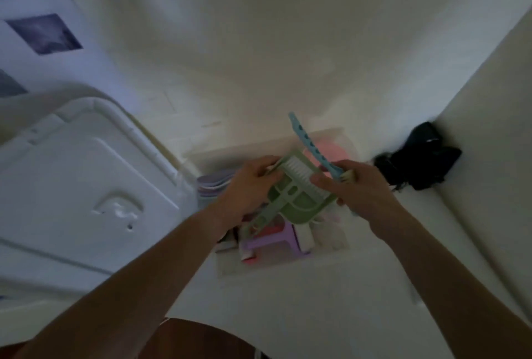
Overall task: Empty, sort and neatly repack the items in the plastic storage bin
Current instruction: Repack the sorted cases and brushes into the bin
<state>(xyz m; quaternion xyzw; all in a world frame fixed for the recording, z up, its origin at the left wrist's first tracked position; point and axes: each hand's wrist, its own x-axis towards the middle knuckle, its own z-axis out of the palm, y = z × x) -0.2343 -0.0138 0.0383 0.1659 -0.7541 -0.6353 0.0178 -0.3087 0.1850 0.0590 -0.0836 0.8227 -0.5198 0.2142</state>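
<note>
Green ribbed plastic dustpan above clear bin; left hand gripping rim, right hand clasping blue brush handle.

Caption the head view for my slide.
Both hands lift a green dustpan with brush and a blue strip above the clear bin.

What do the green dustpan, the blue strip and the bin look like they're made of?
Green dustpan: moulded matte plastic, judging by its ribbed, slotted form; white bristles sit in it, probably a brush. Blue strip: thin plastic too, with a row of punched holes. Bin: translucent plastic, since its contents show faintly through the wall. Blur leaves the finishes uncertain.
</note>
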